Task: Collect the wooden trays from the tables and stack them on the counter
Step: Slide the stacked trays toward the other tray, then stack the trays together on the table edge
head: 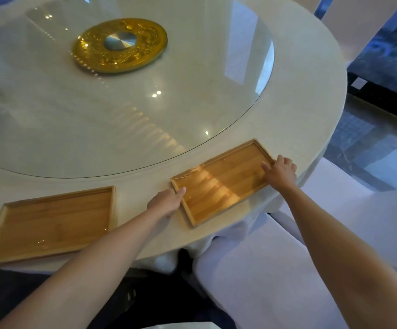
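Two shallow wooden trays lie on the near rim of a round white table [311, 96]. The right tray [221, 184] is turned at an angle, close to the table's edge. My left hand [166, 201] grips its near-left short side, thumb over the rim. My right hand [280, 172] grips its far-right short side, fingers curled over the edge. The tray still rests flat on the table. The left tray [50, 222] lies untouched near the front-left, with nothing in it.
A large round glass turntable [121, 103] covers the table's middle, with a gold disc [119, 45] at its centre. A white-covered chair [275, 269] stands at the lower right, close under the table edge. Dark glossy floor shows at the right.
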Tool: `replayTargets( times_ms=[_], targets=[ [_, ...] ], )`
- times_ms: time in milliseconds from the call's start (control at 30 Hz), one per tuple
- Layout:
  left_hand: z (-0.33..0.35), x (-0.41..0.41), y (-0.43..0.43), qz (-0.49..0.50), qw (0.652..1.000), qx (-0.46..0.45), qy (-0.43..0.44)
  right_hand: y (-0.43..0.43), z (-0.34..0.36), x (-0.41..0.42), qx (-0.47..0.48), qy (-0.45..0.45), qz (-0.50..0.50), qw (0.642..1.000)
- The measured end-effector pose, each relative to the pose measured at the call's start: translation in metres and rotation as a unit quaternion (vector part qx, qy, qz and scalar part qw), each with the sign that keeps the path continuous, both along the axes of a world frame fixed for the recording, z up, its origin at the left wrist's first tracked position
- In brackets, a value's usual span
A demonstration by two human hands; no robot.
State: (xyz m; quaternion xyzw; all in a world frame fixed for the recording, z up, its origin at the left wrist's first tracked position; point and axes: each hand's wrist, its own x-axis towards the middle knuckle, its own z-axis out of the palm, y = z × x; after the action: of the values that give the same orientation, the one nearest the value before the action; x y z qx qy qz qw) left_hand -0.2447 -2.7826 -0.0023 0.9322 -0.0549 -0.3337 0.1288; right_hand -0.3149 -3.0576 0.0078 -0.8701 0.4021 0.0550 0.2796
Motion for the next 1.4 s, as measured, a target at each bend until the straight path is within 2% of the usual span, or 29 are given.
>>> replayTargets(
  times_ms=[133,467,567,667,833,967,1133,1267,1400],
  targets=[
    [-0.001,0.000,-0.010,0.013,1.000,-0.007,0.007,-0.005,-0.008,0.004,0.010,0.026,-0.017,0.999],
    [-0.002,-0.003,-0.003,0.042,0.997,-0.029,-0.052,0.001,-0.006,0.000,0.001,0.042,-0.019,0.999],
    [0.004,0.003,0.006,0.072,0.993,-0.050,-0.073,0.014,-0.005,-0.004,0.020,0.022,-0.026,0.999],
    [0.009,0.013,0.022,0.089,0.987,-0.061,-0.120,0.030,-0.001,-0.005,0.085,-0.039,-0.038,0.995],
    [0.021,0.031,0.072,0.091,0.975,-0.068,-0.192,0.074,0.017,0.006,0.142,-0.115,-0.035,0.983],
    [0.033,0.047,0.132,0.138,0.964,-0.083,-0.210,0.125,0.032,0.023,0.188,-0.135,-0.017,0.973],
    [0.046,0.063,0.220,0.153,0.964,-0.086,-0.199,0.203,0.041,0.040,0.256,-0.130,0.047,0.957],
    [0.050,0.065,0.281,0.151,0.967,-0.067,-0.196,0.258,0.040,0.047,0.246,-0.108,0.101,0.958],
    [0.046,0.068,0.324,0.125,0.973,-0.009,-0.192,0.302,0.035,0.048,0.210,-0.082,0.150,0.963]
  ],
)
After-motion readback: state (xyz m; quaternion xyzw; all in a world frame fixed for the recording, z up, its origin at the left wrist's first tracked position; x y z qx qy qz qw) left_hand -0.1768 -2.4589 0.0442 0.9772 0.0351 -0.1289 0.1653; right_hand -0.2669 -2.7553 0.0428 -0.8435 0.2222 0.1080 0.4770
